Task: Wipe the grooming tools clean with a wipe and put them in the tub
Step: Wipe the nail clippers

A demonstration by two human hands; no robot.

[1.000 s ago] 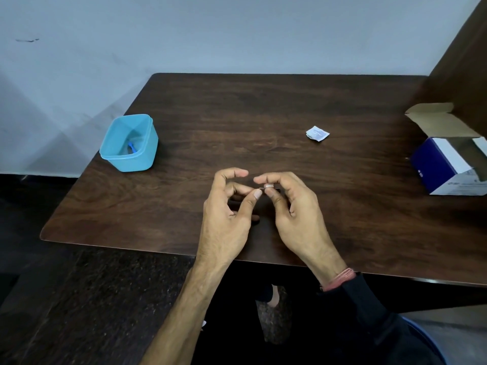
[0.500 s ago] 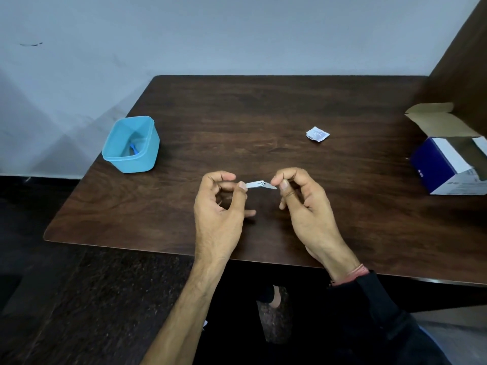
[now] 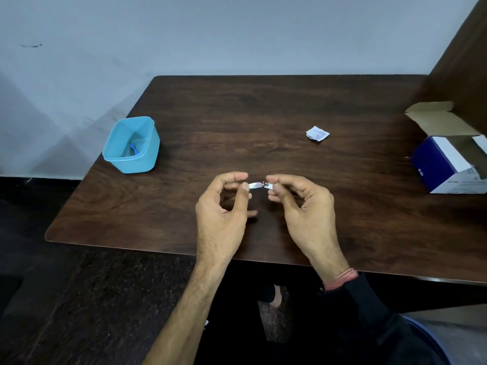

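Left hand (image 3: 221,209): raised, back toward the camera, thumb and index finger curled inward and pinching the left end of a small metal nail clipper (image 3: 259,184). The remaining fingers (image 3: 232,186) are bent beneath. The forearm is bare.

Right hand (image 3: 303,206): raised opposite the left, thumb and index finger pinching the clipper's right end. The other fingers curl loosely below. A pink band sits at the wrist, above a dark sleeve (image 3: 369,306).

The two sets of fingertips face each other, close together, joined only by the clipper.

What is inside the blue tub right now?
One small blue item lies at the bottom of the blue tub; its shape is unclear. The near wall hides part of the floor.
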